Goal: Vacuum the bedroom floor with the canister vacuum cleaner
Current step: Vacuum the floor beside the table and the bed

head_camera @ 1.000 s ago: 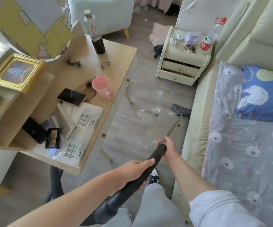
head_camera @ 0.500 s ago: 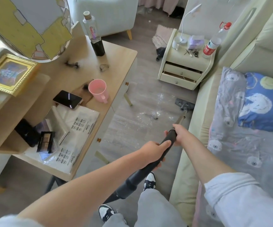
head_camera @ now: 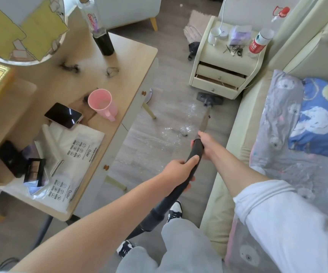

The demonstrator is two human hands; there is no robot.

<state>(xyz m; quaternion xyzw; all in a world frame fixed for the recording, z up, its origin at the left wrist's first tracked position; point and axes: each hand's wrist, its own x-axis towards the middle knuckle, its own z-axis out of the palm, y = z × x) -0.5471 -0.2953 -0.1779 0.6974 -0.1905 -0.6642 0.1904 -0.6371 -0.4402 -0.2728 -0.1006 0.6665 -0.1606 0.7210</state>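
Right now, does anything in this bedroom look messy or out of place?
Yes. Glittery clear scraps litter the grey wood floor beside the black vacuum head, and both cream nightstand drawers hang partly open and crooked.

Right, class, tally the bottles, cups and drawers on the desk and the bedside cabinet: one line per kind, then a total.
Bottles: 2, desk bottle on the desk, red-label bottle on the bedside cabinet
Cups: 2, pink cup, white cup
Drawers: 2, upper drawer, lower drawer, both ajar
Total: 6

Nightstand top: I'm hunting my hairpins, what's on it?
On the nightstand: white cup, lamp base, tissue pack, dark pins, red-labelled bottle. Drawer contents are hidden.
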